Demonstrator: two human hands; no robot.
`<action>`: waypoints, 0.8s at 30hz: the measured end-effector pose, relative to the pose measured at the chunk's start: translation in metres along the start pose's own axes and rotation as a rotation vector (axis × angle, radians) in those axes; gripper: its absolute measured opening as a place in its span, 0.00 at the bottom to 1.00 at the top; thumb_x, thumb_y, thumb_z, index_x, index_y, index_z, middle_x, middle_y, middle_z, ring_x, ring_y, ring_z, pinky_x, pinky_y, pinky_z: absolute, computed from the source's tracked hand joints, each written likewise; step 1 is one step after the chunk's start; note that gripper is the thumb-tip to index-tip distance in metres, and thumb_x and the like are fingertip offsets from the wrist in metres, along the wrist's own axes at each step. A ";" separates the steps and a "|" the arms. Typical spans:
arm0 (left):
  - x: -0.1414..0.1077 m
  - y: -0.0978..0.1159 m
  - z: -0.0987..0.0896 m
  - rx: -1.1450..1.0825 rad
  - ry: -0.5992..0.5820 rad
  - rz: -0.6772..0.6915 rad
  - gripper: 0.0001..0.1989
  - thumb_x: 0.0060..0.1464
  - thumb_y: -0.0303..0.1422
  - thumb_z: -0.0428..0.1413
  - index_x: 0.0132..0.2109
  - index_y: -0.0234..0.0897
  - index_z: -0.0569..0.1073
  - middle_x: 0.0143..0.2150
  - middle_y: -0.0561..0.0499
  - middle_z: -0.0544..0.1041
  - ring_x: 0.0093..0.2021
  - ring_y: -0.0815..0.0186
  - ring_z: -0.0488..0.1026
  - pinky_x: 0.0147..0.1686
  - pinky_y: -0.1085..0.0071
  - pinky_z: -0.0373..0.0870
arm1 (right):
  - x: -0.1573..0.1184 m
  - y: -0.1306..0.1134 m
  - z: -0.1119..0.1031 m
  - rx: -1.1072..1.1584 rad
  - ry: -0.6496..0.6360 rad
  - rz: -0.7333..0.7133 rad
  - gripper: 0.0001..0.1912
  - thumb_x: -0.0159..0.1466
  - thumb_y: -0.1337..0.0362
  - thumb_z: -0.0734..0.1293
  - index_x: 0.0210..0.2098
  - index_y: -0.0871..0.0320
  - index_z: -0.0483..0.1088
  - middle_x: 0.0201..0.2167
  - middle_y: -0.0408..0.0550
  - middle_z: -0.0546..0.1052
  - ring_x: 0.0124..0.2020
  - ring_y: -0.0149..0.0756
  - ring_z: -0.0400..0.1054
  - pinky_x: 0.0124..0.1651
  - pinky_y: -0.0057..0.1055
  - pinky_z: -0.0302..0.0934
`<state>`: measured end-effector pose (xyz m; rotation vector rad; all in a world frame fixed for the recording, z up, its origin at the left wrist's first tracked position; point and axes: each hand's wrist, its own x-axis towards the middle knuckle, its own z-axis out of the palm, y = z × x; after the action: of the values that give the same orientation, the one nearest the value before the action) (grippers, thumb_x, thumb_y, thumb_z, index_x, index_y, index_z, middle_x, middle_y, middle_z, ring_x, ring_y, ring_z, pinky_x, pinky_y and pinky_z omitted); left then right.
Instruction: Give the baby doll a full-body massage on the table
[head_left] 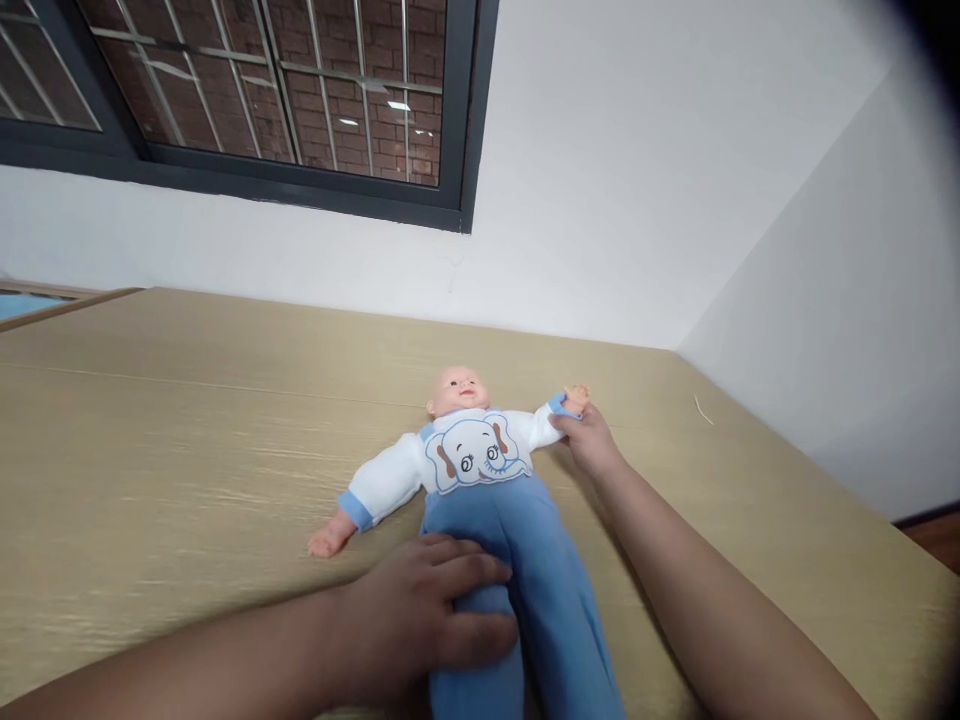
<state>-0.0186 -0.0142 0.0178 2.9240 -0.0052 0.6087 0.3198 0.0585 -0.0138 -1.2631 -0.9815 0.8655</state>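
Note:
A baby doll [459,392] lies on its back on the wooden surface, head away from me and arms spread. It wears a white top with an elephant patch [478,452], blue cuffs and blue trousers [566,590]. My right hand [589,438] is closed around the cuff end of the doll's arm on the right side, with the doll's small hand sticking out above. Across the trouser leg on the left rests my left hand [442,610], its fingers and thumb apart on top of the cloth. The doll's feet are out of frame.
The wooden surface [225,430] meets a white wall [585,180] at the back and right. A dark-framed window [300,180] with metal bars is above. A small pale strand [702,410] lies to the right. Something light blue [30,304] shows at the far left.

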 end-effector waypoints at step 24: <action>0.014 -0.036 -0.004 -0.709 0.182 -0.287 0.19 0.55 0.25 0.61 0.53 0.43 0.77 0.52 0.49 0.75 0.49 0.63 0.75 0.50 0.67 0.72 | -0.076 -0.065 0.082 -1.627 -0.291 -0.624 0.12 0.68 0.68 0.61 0.49 0.54 0.71 0.43 0.56 0.70 0.45 0.50 0.63 0.47 0.41 0.53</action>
<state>-0.0057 0.0223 0.0215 2.1313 0.1775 0.6536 0.2163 0.0095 0.0452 -1.8936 -2.3333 -0.4964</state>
